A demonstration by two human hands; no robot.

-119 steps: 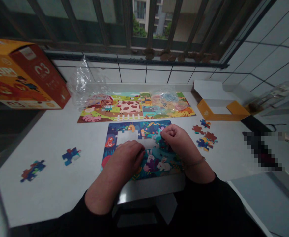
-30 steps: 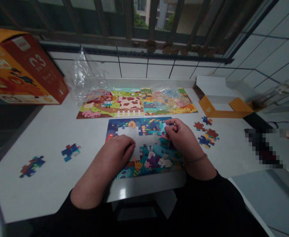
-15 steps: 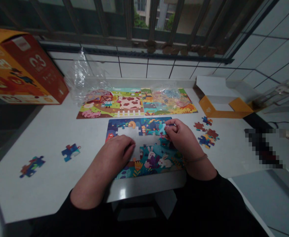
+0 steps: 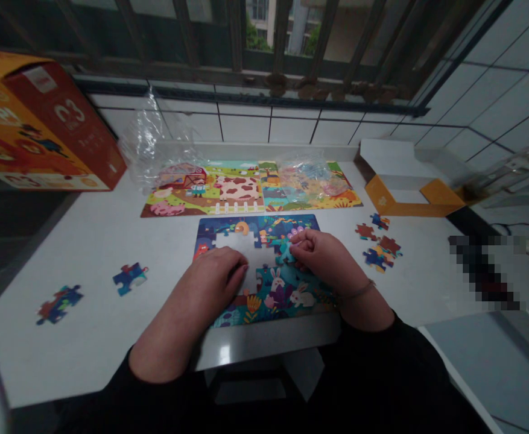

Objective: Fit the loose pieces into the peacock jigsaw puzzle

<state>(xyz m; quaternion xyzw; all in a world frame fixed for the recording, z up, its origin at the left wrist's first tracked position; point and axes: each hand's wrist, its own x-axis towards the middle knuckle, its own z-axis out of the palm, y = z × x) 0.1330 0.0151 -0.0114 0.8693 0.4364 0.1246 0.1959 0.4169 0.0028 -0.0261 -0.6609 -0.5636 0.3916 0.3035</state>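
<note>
A jigsaw puzzle (image 4: 253,307) with a night-forest picture and white rabbits lies before me, with a bare gap in its left and middle part. My right hand (image 4: 313,250) pinches a teal puzzle piece (image 4: 285,253) at the right edge of that gap; whether the piece lies flat is hard to tell. My left hand (image 4: 221,271) rests over the puzzle's left side, its fingers curled together and nothing visible in them. It covers part of the picture. Several loose puzzle pieces (image 4: 375,258) lie to the right, and others, a blue puzzle piece (image 4: 129,278) among them, to the left.
Behind the puzzle lie a farm picture puzzle (image 4: 237,188) and another bright puzzle (image 4: 275,198), partly under clear plastic wrapping (image 4: 307,175). An open yellow box (image 4: 436,208) stands back right, a large orange box (image 4: 72,129) back left, beside a crumpled plastic bag (image 4: 149,141).
My right hand has moved left and slightly toward me with the teal piece, uncovering purple flower shapes at the puzzle's upper right. My left hand has stayed in place.
</note>
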